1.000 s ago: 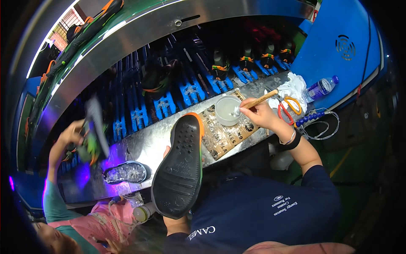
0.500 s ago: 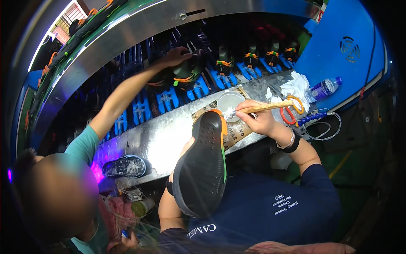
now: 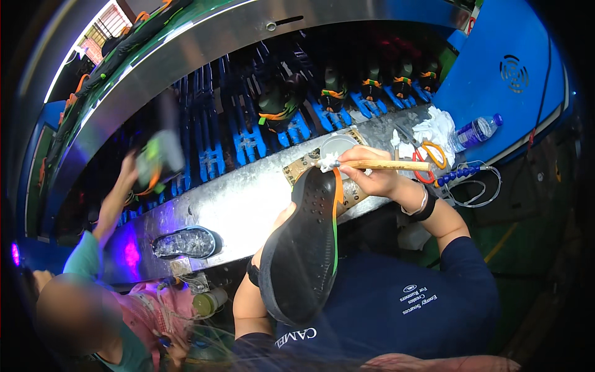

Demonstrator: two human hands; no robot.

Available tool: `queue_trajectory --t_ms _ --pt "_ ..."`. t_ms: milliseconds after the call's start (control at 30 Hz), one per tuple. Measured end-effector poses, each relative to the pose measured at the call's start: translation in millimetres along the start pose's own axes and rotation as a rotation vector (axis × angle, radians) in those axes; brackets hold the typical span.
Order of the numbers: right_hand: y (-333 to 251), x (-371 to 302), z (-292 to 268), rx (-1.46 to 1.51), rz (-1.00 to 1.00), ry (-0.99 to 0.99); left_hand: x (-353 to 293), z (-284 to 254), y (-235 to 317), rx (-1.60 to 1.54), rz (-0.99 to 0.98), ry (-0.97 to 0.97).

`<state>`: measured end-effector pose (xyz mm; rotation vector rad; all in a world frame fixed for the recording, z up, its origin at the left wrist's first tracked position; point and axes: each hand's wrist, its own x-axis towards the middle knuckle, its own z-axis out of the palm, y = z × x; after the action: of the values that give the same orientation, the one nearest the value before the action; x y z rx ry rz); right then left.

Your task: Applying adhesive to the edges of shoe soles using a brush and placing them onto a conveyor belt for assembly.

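Now the co-worker's arm (image 3: 111,204) has left the racked shoes, while the right hand (image 3: 372,177) pinches a wooden brush (image 3: 384,165) at the black sole (image 3: 304,248) clasped from beneath by the left hand (image 3: 279,226), a clear bottle (image 3: 474,131) beyond.

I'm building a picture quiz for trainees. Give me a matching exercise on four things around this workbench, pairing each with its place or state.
Things:
1. brush
2. shoe sole
3. scissors
4. water bottle

Places or states:
A. lying by the blue panel at the bench's right end
B. gripped in the right hand, tip at the sole's edge
C. lying on the bench beside white cloth
D. propped up on the left hand, black underside facing the camera

Pairs: 1-B, 2-D, 3-C, 4-A
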<state>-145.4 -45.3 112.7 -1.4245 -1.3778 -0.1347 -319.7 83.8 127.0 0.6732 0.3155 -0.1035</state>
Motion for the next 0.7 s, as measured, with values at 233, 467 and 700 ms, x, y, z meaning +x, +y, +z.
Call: queue_trajectory --t_ms 233,467,700 --pt "7.4 -5.8 1.1 -0.017 -0.002 -0.031 -5.5 -4.4 4.1 0.028 0.014 0.013" --pt "-4.6 -10.7 -2.6 -0.078 0.166 -0.071 -10.6 -4.9 9.7 0.062 0.011 0.023" --pt "-17.0 -21.6 1.2 0.09 0.352 -0.088 -8.3 -13.2 11.4 0.072 -0.008 0.017"
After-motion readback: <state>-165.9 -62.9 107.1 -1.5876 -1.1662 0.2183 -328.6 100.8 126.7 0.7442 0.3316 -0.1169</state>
